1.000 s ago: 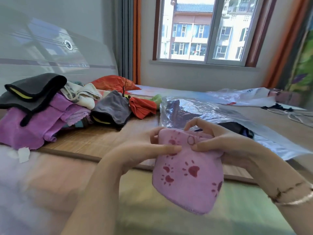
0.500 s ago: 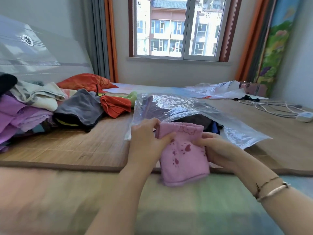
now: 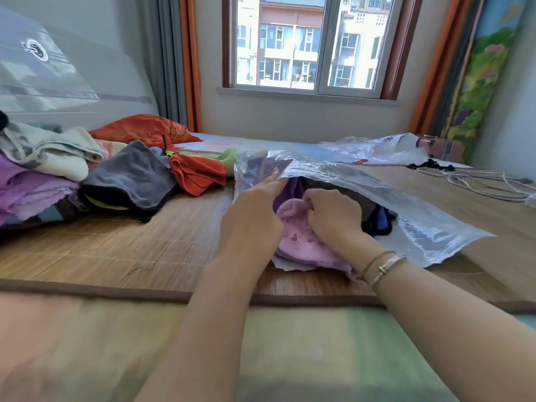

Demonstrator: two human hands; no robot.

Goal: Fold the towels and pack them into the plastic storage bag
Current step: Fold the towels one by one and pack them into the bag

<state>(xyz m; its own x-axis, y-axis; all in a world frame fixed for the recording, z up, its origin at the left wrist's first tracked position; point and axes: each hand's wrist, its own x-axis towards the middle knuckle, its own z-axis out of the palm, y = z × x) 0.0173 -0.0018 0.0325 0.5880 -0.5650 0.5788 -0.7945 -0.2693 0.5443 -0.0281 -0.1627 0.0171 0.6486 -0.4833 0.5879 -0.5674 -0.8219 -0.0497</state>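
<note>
A folded pink towel (image 3: 301, 245) with dark red paw prints lies at the mouth of the clear plastic storage bag (image 3: 429, 230), its far end already under the lifted upper sheet and its near end still out on the woven bamboo mat (image 3: 139, 250). The right hand (image 3: 333, 219) is curled tightly over the towel's top, fingers bunched into the cloth. The left hand (image 3: 255, 219) rests against the towel's left side while its fingers (image 3: 272, 181) reach up, extended and fairly flat, against the bag's upper sheet; whether they pinch the plastic cannot be told. Inside the bag, dark folded cloths (image 3: 377, 219) (one shows blue) lie just beyond the right hand. Two thin bracelets (image 3: 383, 264) circle the right wrist.

To the left on the mat sits the unfolded heap: a grey towel (image 3: 130, 175) with a yellow edge, an orange towel (image 3: 197, 175) just beside it, a cream towel (image 3: 52, 155) and purple towels (image 3: 32, 192). A white cable (image 3: 475, 181) lies well apart on the right.
</note>
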